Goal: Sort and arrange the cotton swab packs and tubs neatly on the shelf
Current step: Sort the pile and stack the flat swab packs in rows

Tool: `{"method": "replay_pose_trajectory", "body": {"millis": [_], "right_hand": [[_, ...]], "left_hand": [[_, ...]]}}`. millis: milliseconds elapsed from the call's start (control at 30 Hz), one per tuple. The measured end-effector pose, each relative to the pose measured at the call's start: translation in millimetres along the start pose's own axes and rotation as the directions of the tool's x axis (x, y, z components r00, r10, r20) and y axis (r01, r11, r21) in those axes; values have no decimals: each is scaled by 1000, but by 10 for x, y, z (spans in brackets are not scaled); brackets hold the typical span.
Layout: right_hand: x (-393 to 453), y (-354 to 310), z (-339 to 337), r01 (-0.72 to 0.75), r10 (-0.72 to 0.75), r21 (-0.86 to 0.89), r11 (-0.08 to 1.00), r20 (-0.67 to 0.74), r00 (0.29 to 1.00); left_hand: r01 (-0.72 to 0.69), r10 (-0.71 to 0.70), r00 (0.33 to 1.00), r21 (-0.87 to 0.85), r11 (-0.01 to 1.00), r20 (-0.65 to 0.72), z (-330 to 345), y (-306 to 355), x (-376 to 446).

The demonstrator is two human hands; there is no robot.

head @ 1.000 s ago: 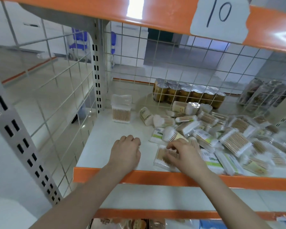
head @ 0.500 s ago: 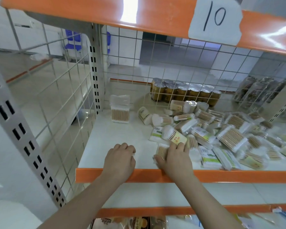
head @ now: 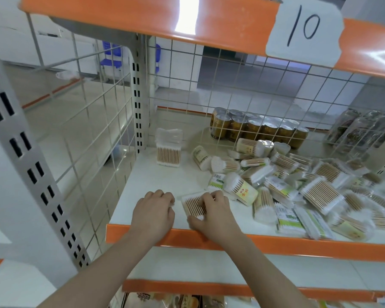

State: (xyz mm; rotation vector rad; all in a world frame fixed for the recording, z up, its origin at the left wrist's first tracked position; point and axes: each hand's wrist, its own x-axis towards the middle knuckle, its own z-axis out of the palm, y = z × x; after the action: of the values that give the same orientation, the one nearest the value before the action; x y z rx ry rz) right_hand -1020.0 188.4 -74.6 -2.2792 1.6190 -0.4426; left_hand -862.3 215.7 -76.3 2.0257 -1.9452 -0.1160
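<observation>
- The flat swab pack [head: 192,205] lies near the orange front lip [head: 298,244], sticks running front to back.
- The right hand [head: 211,215] covers it, fingers curled round it.
- The left hand [head: 153,211] rests beside it, fingers curled, holding nothing.

I see a white shelf [head: 165,181] with an orange front lip [head: 298,243], tan-sticked white-tipped swab pack [head: 192,205], green-and-white labelled packs [head: 288,221], gold tins [head: 256,130], and white wire grid [head: 242,85].

Bright overhead light; glare on orange beam [head: 185,16]; edges warped, blurred.
</observation>
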Motion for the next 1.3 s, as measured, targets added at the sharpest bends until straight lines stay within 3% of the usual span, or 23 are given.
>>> {"method": "replay_pose_trajectory", "body": {"millis": [267, 433, 667, 1067, 1300], "right_hand": [[-25, 30, -40, -146, 153, -157, 977, 34, 988], [-13, -26, -72, -14, 19, -189, 982, 25, 1000], [30, -9, -168, 79, -80, 99, 992, 5, 997], [161, 156, -514, 150, -141, 88, 985, -104, 985], [145, 272, -654, 330, -307, 39, 943, -281, 909]], "left_hand": [[30, -30, 1000, -16, 999, 2, -10, -7, 37], [38, -38, 999, -5, 999, -16, 1, -19, 33], [60, -61, 997, -32, 998, -42, -27, -38, 41], [0, -9, 997, -117, 993, -71, -77, 105, 77], [96, -102, 995, -386, 918, 5, -61, 158, 148]]}}
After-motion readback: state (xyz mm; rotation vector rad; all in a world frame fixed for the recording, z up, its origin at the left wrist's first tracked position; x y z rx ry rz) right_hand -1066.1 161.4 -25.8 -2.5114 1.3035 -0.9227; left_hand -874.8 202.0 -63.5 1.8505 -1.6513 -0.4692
